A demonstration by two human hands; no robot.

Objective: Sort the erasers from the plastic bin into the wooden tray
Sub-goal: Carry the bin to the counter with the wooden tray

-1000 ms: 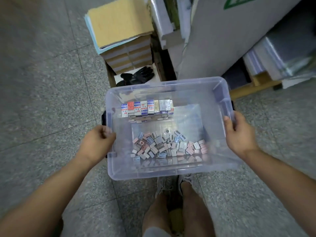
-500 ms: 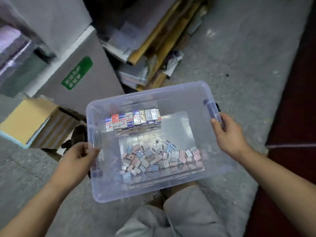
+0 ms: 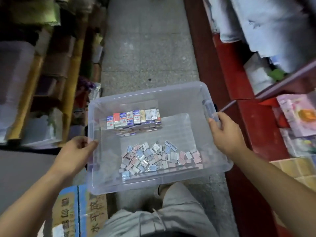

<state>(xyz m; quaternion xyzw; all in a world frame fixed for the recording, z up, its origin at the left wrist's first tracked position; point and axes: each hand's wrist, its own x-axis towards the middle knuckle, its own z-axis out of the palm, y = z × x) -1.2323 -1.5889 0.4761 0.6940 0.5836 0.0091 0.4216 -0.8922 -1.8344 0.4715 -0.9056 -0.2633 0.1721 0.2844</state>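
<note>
Plastic bin (image 3: 171, 93): hanging above the floor (image 3: 147, 48), held between both hands.
Left hand (image 3: 75, 153): gripping the bin's left rim, thumb curling over the edge.
Right hand (image 3: 225, 132): gripping the right rim, fingers wrapping round it.
Loose erasers (image 3: 159, 158): lying heaped along the bin's near edge.
Boxed erasers (image 3: 133, 118): standing in a row toward the bin's far edge.

erasers (image 3: 133, 118): print was too small to read.
shelves (image 3: 42, 65), L side: were blurred.
printed box (image 3: 77, 214): was cut by bottom edge.
</note>
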